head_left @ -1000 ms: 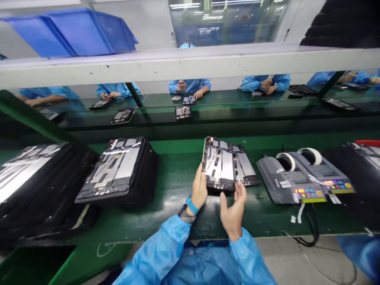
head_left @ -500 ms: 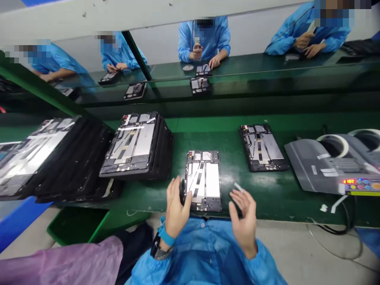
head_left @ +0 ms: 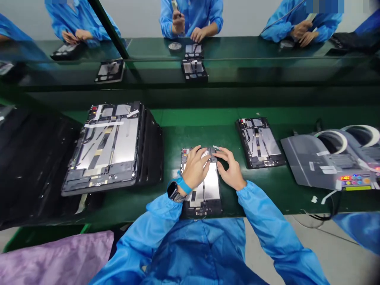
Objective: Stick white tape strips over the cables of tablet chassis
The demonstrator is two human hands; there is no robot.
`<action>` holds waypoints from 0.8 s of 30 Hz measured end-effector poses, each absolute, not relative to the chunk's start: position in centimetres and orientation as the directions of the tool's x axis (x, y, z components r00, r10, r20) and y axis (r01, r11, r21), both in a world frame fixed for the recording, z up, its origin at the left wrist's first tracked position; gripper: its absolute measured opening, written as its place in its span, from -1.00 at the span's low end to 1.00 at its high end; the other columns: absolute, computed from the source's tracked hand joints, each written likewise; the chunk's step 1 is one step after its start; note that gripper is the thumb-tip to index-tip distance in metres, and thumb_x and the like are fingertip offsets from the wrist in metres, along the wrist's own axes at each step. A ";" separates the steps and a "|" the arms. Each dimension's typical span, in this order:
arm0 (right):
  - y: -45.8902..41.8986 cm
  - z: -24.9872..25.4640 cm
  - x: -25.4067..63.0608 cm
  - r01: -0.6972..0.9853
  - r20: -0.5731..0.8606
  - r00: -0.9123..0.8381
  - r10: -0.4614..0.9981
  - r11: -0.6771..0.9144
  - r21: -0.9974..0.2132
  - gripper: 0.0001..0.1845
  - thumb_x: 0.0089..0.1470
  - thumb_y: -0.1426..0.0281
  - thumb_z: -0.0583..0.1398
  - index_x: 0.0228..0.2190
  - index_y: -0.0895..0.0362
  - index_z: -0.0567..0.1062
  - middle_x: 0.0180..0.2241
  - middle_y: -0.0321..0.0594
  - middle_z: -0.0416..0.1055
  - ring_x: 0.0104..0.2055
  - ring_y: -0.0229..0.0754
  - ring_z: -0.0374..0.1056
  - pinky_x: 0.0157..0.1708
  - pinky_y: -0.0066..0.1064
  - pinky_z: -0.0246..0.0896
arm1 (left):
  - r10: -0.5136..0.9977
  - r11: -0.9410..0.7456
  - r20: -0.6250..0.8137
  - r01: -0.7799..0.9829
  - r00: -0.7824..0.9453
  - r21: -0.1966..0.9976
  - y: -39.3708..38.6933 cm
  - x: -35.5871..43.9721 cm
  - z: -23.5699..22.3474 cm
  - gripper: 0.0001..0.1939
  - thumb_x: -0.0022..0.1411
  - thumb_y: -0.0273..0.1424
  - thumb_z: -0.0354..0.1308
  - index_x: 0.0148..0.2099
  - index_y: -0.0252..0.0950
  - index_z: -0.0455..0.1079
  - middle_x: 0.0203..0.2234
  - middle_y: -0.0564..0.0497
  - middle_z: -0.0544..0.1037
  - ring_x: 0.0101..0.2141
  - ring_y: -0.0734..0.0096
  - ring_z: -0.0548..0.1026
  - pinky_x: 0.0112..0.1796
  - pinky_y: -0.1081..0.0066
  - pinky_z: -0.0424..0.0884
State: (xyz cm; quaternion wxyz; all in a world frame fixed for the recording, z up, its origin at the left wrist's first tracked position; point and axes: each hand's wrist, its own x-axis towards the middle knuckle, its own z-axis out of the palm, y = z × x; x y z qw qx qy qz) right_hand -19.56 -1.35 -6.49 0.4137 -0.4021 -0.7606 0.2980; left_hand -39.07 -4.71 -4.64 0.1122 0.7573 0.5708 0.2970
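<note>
An opened tablet (head_left: 213, 186) with bare inner parts and a silver battery area lies on the green bench directly before me. My left hand (head_left: 195, 168), with a blue band and a watch at the wrist, rests over its upper left part, fingers apart and bent. From the right, my right hand (head_left: 230, 169) reaches to the tablet's top right corner. At its fingertips is a short strip of white tape (head_left: 216, 148), held between thumb side and forefinger as far as I can see. The fingers partly hide the tablet's upper end.
A stack of opened tablets (head_left: 115, 138) stands at left, with a darker stack (head_left: 32, 166) beyond it. Another opened tablet (head_left: 261, 144) lies at right, beside a grey tape dispenser (head_left: 320, 158) with white rolls. Co-workers in blue sit across the bench. A purple sleeve (head_left: 59, 257) shows lower left.
Both hands have moved up over the tablet's top end. The right hand has brought the tape strip in from the right side. The view has shifted, showing the left stack closer.
</note>
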 end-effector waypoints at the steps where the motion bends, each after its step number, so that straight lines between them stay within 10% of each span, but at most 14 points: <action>1: -1.6 -6.5 -19.4 0.385 0.398 -0.350 0.848 0.518 -0.764 -0.42 0.32 0.45 0.15 0.32 0.05 0.24 0.09 -0.11 0.62 0.26 -0.04 0.45 0.30 0.00 0.33 | 0.933 -0.327 0.313 0.787 0.180 0.524 -4.7 -39.2 -4.6 -0.71 0.46 -0.44 0.09 0.11 -0.23 0.56 0.24 -0.16 0.49 0.36 -0.08 0.25 0.32 -0.19 0.28; 11: -1.3 -6.0 -18.3 0.492 0.504 -0.526 0.686 0.728 -0.477 -0.47 0.26 0.45 0.12 0.24 0.13 0.43 0.05 0.02 0.58 0.10 0.12 0.45 0.12 0.11 0.38 | 0.931 -0.354 0.276 0.775 0.239 0.523 -4.7 -39.8 -4.3 -0.66 0.49 -0.40 0.05 0.15 -0.15 0.58 0.27 -0.13 0.48 0.38 -0.06 0.22 0.34 -0.22 0.23; 24: 0.3 -5.0 -19.6 0.465 0.477 -0.438 0.762 0.646 -0.606 -0.56 0.31 0.47 0.11 0.20 0.07 0.34 -0.19 -0.20 0.65 -0.04 0.04 0.49 0.07 -0.02 0.33 | 0.912 -0.408 0.237 0.801 0.334 0.438 -5.1 -40.7 -4.6 -0.58 0.50 -0.39 0.04 0.31 -0.12 0.48 0.36 -0.15 0.39 0.41 -0.14 0.18 0.33 -0.26 0.23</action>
